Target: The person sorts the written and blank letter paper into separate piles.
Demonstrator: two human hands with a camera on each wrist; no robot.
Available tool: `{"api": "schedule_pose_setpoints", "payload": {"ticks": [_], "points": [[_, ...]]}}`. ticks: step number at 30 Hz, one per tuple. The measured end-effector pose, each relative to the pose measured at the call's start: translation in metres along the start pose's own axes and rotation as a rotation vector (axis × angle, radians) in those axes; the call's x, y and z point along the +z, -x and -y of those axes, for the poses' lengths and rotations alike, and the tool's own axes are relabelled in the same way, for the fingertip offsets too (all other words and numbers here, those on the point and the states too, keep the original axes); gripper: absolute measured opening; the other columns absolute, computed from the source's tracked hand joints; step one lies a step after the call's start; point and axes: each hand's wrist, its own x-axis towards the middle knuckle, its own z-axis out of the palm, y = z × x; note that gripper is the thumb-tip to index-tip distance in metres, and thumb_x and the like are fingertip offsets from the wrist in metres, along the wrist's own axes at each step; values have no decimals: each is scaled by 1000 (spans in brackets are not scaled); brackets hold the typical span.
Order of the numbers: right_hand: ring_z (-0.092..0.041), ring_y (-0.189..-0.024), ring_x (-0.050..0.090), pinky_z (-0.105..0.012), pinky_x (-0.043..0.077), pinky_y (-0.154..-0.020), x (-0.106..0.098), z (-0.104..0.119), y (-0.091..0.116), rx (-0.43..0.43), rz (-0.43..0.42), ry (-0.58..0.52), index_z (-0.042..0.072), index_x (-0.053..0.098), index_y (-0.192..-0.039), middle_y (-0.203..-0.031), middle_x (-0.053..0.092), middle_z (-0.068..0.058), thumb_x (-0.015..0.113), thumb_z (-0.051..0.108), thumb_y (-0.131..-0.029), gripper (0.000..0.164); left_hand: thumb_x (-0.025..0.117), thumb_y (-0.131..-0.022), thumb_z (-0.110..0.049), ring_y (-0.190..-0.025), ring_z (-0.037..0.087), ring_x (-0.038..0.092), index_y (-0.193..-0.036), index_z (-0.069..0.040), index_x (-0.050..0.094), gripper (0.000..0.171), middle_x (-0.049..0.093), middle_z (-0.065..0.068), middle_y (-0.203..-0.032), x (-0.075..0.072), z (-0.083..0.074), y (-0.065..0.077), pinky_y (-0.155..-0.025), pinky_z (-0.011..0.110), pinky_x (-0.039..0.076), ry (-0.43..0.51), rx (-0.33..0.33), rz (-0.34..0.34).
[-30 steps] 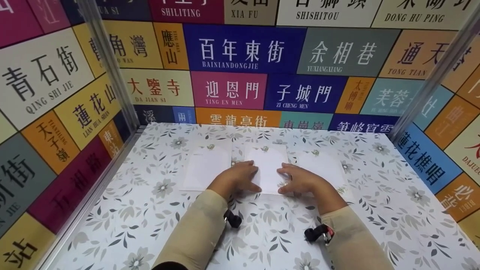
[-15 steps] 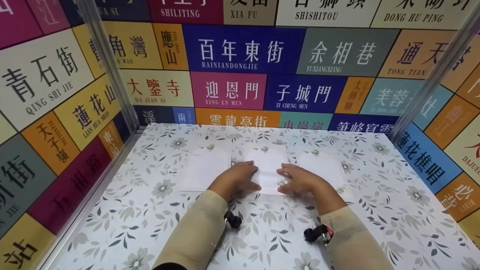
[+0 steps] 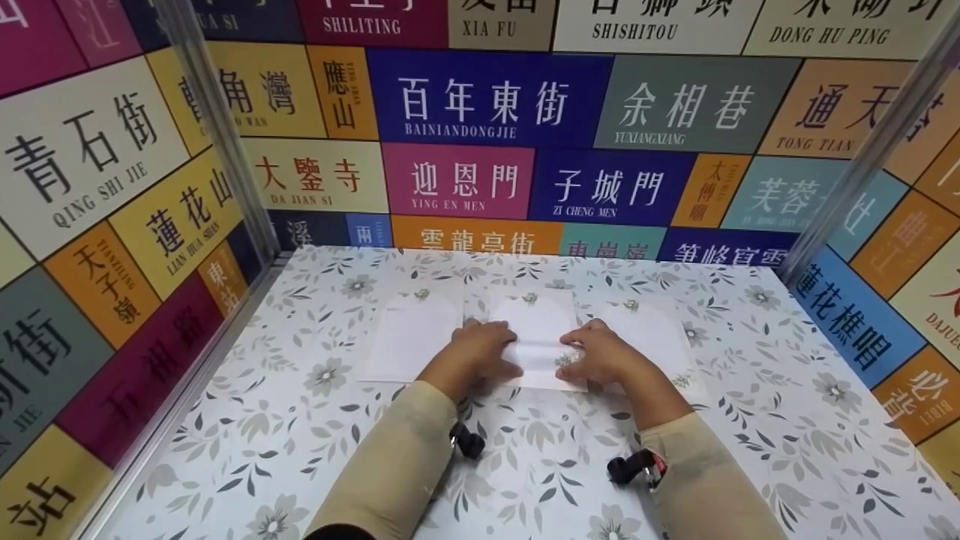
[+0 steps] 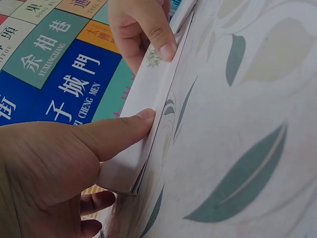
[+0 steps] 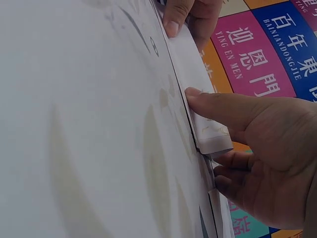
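Note:
Three white sheets of paper printed with small green sprigs lie side by side in the head view. My left hand (image 3: 480, 354) and right hand (image 3: 606, 356) grip the middle sheet (image 3: 534, 319) at its two side edges. A raised ridge crosses this sheet between the hands. In the left wrist view, the left thumb rests on the paper (image 4: 141, 96) near its front edge, with fingers curled at its side. The right wrist view has the right thumb likewise on the paper (image 5: 210, 131); its other fingers are bent by the sheet's edge.
The left sheet (image 3: 412, 341) and right sheet (image 3: 646, 330) flank the middle one, partly beneath the hands. A floral cloth (image 3: 525, 465) covers the table. Panels of colourful street-name signs (image 3: 480, 97) enclose it at the back and sides, with metal posts at the corners.
The middle sheet, flat a second ago, has bowed up into a ridge across its lower half. The fingers of both hands have shifted slightly at its edges; the arms stay nearly in place.

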Motion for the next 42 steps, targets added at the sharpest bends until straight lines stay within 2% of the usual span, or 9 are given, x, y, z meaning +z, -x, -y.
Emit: {"api": "schedule_pose_setpoints", "payload": {"ticks": [4,7,18,25,30,35,39,42], "points": [[-32,-118,59,-51,50,-110,0,1,0,-28,-46,36,14,68,-144,-134,55,-19,91,42,-84,70,84,-91,-46,-152,33,46,-147,-24,66,63,51,-1,-167,1,1,0,-126,53,37,3,27,-43],[-30,-111,60,-51,52,-106,0,2,1,-39,-70,52,12,69,-142,-128,58,-19,91,43,-83,70,84,-90,-44,-150,33,48,-145,-22,67,62,53,0,-165,1,1,1,-125,53,38,14,41,-61],[-33,-116,61,-53,51,-111,-1,0,-3,-14,-80,50,7,71,-136,-132,62,-20,91,41,-83,66,86,-90,-42,-144,33,52,-140,-24,71,56,58,-3,-161,3,1,-1,-123,52,39,54,5,-77],[-29,-107,63,-49,54,-103,-2,-2,-7,9,-85,-10,7,74,-132,-124,70,-16,88,48,-86,63,85,-89,-45,-138,33,56,-140,-22,71,57,64,-2,-155,2,1,-3,-119,53,41,56,8,-86],[-30,-114,66,-52,54,-108,-7,-3,-5,4,-94,-37,7,72,-137,-132,72,-18,82,56,-89,69,86,-87,-49,-139,32,53,-142,-25,69,62,65,-2,-152,1,1,-4,-124,53,38,183,-71,-86],[-34,-119,67,-54,53,-109,-10,-3,-3,-5,-116,-45,7,72,-136,-132,73,-19,78,62,-90,72,80,-89,-60,-144,33,52,-145,-26,67,67,63,0,-153,1,-1,-4,-126,54,38,195,-90,-126],[-37,-127,66,-55,52,-113,-11,-2,-2,35,-132,-82,7,72,-136,-137,72,-18,73,70,-90,78,74,-93,-62,-150,34,50,-147,-24,66,67,63,3,-154,1,-3,-4,-128,54,38,249,-123,-153],[-39,-134,63,-56,50,-116,-12,-1,-3,88,-150,-142,7,68,-142,-144,68,-19,69,71,-93,80,74,-96,-56,-151,34,50,-147,-22,66,62,63,5,-154,1,-4,-6,-129,52,38,323,-162,-182]]}}
